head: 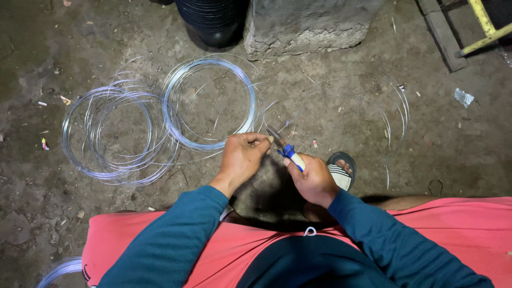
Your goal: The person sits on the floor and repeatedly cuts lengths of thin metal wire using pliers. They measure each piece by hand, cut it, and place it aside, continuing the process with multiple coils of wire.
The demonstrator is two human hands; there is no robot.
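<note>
Rough, dusty concrete floor [330, 112] fills the room, and the person sits low over it, knees in pink shorts spread wide. At the centre the right hand [316, 181] is wrapped tight around the blue-and-white handles of a pair of pliers [284, 146], nose pointing toward eleven o'clock so it meets the left hand [241, 157]. That hand is pinched closed at the fingertips, apparently on a thin wire end too fine to make out, held right at the plier tip so the tool can bite it. At ten o'clock lie the coils of silvery wire [210, 101], flat and within arm's reach. Loose wire loops [397, 114] curl at two o'clock. A sandalled foot [341, 169] rests just beside the right hand. A concrete block [309, 24] stands at twelve.
</note>
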